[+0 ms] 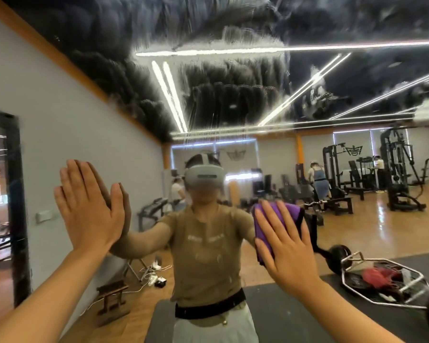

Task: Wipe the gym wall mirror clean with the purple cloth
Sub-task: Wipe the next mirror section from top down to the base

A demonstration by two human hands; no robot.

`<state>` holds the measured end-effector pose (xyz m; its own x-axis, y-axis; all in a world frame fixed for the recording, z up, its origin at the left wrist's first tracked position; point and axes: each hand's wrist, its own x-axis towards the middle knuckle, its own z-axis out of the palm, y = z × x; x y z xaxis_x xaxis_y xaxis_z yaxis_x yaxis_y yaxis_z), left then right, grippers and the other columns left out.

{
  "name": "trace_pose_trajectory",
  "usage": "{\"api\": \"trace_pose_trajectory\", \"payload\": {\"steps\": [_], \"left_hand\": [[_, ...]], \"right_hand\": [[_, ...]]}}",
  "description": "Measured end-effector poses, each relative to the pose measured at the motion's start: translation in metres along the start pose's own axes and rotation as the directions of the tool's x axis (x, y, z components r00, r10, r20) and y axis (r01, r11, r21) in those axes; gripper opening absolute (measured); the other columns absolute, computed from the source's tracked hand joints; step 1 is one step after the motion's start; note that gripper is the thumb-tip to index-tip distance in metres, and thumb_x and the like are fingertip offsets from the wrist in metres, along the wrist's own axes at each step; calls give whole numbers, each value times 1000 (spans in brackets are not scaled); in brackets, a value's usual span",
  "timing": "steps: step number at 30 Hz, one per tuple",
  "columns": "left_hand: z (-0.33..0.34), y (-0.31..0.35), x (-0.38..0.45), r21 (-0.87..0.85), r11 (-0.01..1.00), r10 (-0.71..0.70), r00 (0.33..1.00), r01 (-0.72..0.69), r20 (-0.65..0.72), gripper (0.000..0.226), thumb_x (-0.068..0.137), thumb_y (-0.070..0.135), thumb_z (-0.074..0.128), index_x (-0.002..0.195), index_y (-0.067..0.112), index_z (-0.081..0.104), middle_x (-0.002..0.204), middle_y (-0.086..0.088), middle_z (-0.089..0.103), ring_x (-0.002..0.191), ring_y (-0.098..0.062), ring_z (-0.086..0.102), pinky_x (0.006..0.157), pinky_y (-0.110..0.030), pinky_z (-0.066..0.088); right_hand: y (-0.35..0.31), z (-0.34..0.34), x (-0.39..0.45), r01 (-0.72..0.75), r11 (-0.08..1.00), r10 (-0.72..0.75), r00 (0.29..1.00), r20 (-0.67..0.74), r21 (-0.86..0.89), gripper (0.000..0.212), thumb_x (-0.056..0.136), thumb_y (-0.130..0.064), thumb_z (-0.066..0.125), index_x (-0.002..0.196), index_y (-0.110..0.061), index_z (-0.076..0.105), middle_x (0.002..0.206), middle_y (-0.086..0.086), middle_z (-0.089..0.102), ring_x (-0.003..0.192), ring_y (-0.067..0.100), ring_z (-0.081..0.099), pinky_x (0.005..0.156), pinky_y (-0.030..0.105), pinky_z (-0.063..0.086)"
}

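Fingers of my right hand (286, 246) lie straight, pressing the purple cloth (273, 226) flat against the mirror (233, 95), at about four o'clock from centre. My left hand (89, 206) rests open-palmed on the glass at nine o'clock, grasping nothing. Streaky wet smears cover the mirror toward twelve o'clock.

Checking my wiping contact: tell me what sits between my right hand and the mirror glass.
In the head view, the folded purple cloth lies between the flat right hand and the streaked gym wall mirror.
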<state>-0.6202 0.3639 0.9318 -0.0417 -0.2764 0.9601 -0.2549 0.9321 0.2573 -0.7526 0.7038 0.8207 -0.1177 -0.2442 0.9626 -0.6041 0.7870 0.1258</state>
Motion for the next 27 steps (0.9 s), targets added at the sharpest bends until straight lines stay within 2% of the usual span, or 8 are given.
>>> {"api": "trace_pose_trajectory", "payload": {"steps": [7, 10, 14, 18, 22, 27], "left_hand": [[-4, 5, 0, 3, 1000, -8, 1000, 8, -5, 78, 101, 53, 16, 161, 5, 1, 169, -14, -1, 156, -27, -4, 125, -42, -7], [-4, 4, 0, 6, 1000, -7, 1000, 7, -6, 78, 101, 53, 17, 161, 5, 1, 169, -14, -2, 156, -27, -4, 124, -39, -10], [-5, 3, 1, 16, 1000, -6, 1000, 6, -2, 78, 101, 54, 16, 161, 5, 1, 169, -13, -2, 156, -25, -5, 124, -39, -10], [-5, 2, 1, 17, 1000, -3, 1000, 3, -2, 79, 101, 56, 14, 161, 6, 1, 169, -12, -2, 156, -25, -5, 125, -40, -7], [-2, 0, 1, 5, 1000, 2, 1000, -2, -7, 78, 101, 56, 14, 161, 7, 1, 169, -12, -2, 156, -25, -5, 126, -43, -5], [0, 0, -1, -10, 1000, -3, 1000, 3, -22, 77, 102, 54, 16, 161, 6, 2, 169, -13, -1, 156, -27, -3, 126, -45, -2]], "right_hand": [[9, -3, 1, 67, 995, -59, 993, 101, -80, 59, 108, -52, 17, 163, -31, 9, 168, -2, 20, 157, 23, 9, 123, 51, 10], [14, -10, 42, 89, 993, -81, 991, 104, -74, 60, 108, -51, 17, 163, -30, 11, 170, -3, 16, 157, 23, 11, 121, 54, 15], [15, -24, 128, 59, 998, -58, 997, 41, -32, 60, 106, -51, 20, 162, -30, 14, 170, -5, 13, 157, 21, 7, 124, 52, 7], [12, -32, 170, -52, 998, 53, 997, -49, 26, 61, 105, -50, 21, 162, -30, 17, 170, -6, 12, 157, 17, 3, 123, 45, -2], [-2, -16, 126, -106, 994, 110, 987, -118, 41, 61, 105, -47, 26, 163, -27, 17, 170, -3, 12, 157, 20, 5, 124, 46, -2], [-13, 7, 11, -49, 999, 49, 994, -96, 0, 60, 106, -49, 24, 162, -27, 19, 170, -3, 14, 157, 25, 13, 123, 53, 8]]}}
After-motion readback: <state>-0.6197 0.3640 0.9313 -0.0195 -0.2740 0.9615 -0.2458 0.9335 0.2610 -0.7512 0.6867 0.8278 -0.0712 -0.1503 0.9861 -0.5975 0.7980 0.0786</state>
